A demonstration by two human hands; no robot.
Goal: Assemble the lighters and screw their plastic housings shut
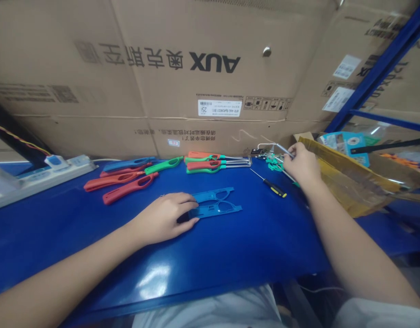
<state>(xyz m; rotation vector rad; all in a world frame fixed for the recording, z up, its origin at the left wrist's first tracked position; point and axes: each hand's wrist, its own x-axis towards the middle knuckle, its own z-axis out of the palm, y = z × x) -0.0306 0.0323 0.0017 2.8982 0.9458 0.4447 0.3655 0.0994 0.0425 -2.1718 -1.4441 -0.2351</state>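
My left hand (167, 216) rests on the blue table (230, 255), its fingers curled over the left ends of two blue plastic handle shells (216, 203) that lie side by side. My right hand (303, 164) reaches to the far right of the table and pinches a thin metal rod (284, 150) in a small heap of green and metal parts (273, 161). A screwdriver with a black and yellow handle (272, 185) lies between the two hands.
Red, blue and green handle shells (127, 180) lie at the back left; assembled red and green lighters (210, 163) at the back middle. A power strip (42, 171) sits at the far left. Cardboard boxes (196, 68) wall the back. An open box (350, 182) stands to the right.
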